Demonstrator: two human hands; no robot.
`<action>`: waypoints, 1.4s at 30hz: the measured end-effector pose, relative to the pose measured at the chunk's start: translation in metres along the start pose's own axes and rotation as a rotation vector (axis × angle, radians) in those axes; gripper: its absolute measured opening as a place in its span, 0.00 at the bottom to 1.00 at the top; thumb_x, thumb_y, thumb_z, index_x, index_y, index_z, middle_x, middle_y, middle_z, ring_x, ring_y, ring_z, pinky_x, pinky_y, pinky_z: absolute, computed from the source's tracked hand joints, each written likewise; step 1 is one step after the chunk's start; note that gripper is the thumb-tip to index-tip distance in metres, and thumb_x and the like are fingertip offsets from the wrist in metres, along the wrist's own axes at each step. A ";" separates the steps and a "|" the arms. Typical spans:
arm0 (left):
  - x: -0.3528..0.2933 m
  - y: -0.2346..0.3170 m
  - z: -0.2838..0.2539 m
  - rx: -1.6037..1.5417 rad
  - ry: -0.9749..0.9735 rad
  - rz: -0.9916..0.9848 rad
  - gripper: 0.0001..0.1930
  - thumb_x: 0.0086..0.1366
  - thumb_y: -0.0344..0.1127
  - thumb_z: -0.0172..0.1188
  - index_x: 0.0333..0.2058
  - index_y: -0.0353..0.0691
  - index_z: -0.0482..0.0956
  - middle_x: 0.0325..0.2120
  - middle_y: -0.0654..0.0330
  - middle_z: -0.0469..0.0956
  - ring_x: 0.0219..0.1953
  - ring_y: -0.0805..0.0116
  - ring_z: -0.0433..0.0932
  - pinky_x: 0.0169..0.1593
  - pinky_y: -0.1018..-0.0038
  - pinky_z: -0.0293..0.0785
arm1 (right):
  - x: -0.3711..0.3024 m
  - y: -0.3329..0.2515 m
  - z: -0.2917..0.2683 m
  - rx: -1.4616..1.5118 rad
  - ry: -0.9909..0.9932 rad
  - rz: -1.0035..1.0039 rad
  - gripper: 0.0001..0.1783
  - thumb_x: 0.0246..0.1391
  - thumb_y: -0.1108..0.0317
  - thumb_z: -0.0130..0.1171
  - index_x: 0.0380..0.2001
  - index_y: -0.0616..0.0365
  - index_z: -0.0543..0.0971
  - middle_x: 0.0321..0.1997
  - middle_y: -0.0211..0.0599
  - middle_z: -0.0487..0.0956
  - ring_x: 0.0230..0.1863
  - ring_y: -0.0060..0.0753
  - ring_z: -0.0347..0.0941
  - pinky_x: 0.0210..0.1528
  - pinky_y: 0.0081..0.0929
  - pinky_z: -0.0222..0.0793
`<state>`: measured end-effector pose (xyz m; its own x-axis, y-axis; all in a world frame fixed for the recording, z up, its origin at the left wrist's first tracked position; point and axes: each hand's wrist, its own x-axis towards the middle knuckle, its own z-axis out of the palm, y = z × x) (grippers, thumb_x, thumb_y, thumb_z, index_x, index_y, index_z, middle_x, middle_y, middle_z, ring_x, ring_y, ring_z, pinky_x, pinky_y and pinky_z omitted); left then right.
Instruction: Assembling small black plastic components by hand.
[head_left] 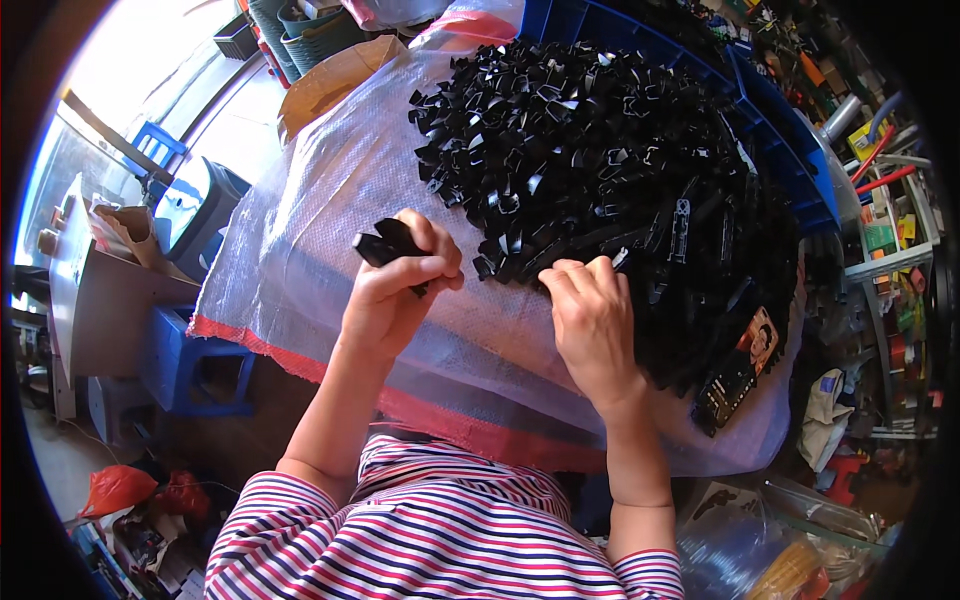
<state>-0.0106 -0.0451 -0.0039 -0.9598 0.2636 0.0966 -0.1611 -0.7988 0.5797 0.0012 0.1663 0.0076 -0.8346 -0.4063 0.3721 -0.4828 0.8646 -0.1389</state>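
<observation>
Past the shirt [440,545], my left hand [408,265] clutches black pieces [373,248], seemingly to free my right hand [592,315], narrowed at the pile [590,150], contents unclear.

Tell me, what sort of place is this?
Probably a small workshop or storeroom: a large heap of small black pieces lies on a whitish woven sheet, a blue plastic crate sits beyond it, and cluttered shelving stands at the right.

No lettering or numbers could be read. Dark rectangular item [738,372] with a printed picture, at right, bore yellowish marks too small to make out.
</observation>
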 end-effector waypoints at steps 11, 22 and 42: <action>0.010 -0.035 0.003 1.976 0.208 0.470 0.11 0.44 0.33 0.63 0.29 0.44 0.75 0.28 0.63 0.71 0.35 0.61 0.70 0.37 0.67 0.62 | -0.012 -0.010 -0.012 0.778 0.198 0.065 0.12 0.42 0.84 0.57 0.33 0.62 0.72 0.37 0.39 0.76 0.35 0.27 0.74 0.32 0.18 0.71; 0.003 -0.029 -0.001 1.411 0.193 0.393 0.05 0.52 0.25 0.60 0.28 0.36 0.73 0.25 0.63 0.74 0.30 0.78 0.70 0.37 0.82 0.65 | -0.031 -0.033 -0.007 0.764 0.250 0.102 0.14 0.48 0.75 0.59 0.40 0.60 0.72 0.36 0.40 0.74 0.38 0.37 0.72 0.41 0.27 0.69; -0.007 -0.057 0.033 0.396 0.230 -0.056 0.06 0.57 0.32 0.61 0.30 0.37 0.74 0.24 0.66 0.73 0.26 0.79 0.72 0.32 0.83 0.68 | -0.055 -0.037 -0.015 0.851 0.269 0.449 0.14 0.58 0.62 0.50 0.39 0.63 0.73 0.25 0.25 0.73 0.24 0.15 0.63 0.27 0.13 0.58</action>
<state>0.0127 0.0163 -0.0106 -0.9854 0.1377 -0.1001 -0.1569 -0.5064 0.8479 0.0688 0.1609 0.0059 -0.9493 0.0773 0.3047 -0.2545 0.3796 -0.8895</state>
